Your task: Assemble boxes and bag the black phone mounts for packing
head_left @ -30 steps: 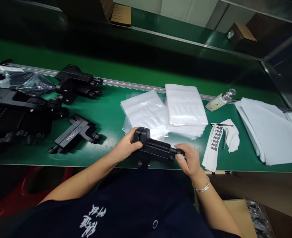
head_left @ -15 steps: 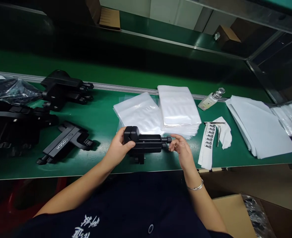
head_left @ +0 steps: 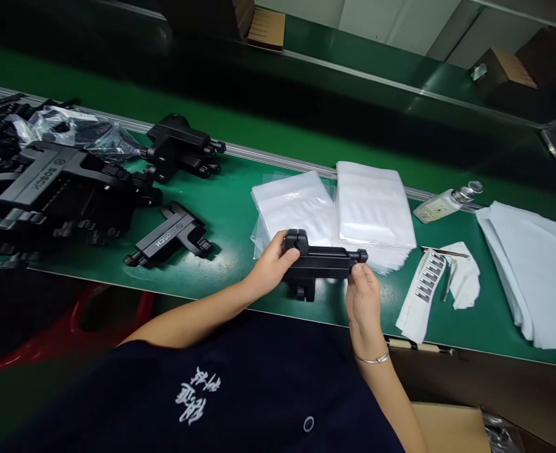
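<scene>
A black T-shaped plastic device (head_left: 322, 263) with small knobs at its right end is held above the front of the green table. My left hand (head_left: 269, 269) wraps round its left end, thumb on top near a notched block. My right hand (head_left: 363, 292) is closed, with thumb and fingertips pinching the lower knob at the device's right end. Its underside is partly hidden. Just behind it lie a fanned pile of clear plastic bags (head_left: 297, 201) and a neater stack of plastic bags (head_left: 375, 204). Another device, marked BOSCH (head_left: 169, 234), rests on the table to the left.
More black devices (head_left: 65, 182) are heaped at the left, with a bagged one (head_left: 94, 135) behind them. At the right are a bottle (head_left: 443, 204), a label strip (head_left: 426, 289), tweezers (head_left: 443, 251) and white sheets (head_left: 533, 270). A red stool (head_left: 77, 321) stands below the table edge.
The view has swung left, so the table's contents appear farther right. My right hand's fingers, loosely spread beside the knobs before, have closed on the lower knob. My left hand keeps its hold.
</scene>
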Available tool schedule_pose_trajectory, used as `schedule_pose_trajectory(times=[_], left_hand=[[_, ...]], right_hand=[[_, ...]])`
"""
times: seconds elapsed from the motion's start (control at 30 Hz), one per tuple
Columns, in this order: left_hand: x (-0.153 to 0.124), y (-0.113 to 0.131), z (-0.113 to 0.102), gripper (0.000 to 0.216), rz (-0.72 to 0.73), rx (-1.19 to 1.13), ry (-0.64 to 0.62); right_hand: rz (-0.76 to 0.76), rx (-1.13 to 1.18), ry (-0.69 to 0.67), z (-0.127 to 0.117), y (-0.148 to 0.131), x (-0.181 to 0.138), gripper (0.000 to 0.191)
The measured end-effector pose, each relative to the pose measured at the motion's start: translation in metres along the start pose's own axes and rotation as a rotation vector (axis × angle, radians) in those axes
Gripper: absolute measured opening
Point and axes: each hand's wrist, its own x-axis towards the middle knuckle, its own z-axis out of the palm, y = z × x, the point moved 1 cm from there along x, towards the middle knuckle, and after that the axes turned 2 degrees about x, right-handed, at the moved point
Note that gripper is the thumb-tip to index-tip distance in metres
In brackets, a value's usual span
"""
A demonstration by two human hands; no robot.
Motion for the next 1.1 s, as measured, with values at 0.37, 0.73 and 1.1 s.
schedule_pose_trajectory(times=[0.37, 0.73, 1.1], left_hand=[[0.0011, 0.0051, 0.0061, 0.062, 0.078, 0.064, -0.033], [0.0057, 0.0039, 0.0081, 0.060, 0.046, 0.024, 0.010], [0.0068, 0.0020, 0.0066, 0.058, -0.009, -0.009, 0.046]], right_hand=[[-0.030, -0.002, 0.032, -0.0037, 0.0065, 0.0049, 0.030], [-0.088, -0.073, 0.011, -0.0078, 0.0020, 0.0057, 0.031], [-0.117, -0.036, -0.068, -0.0059, 0.0014, 0.0071, 0.028]])
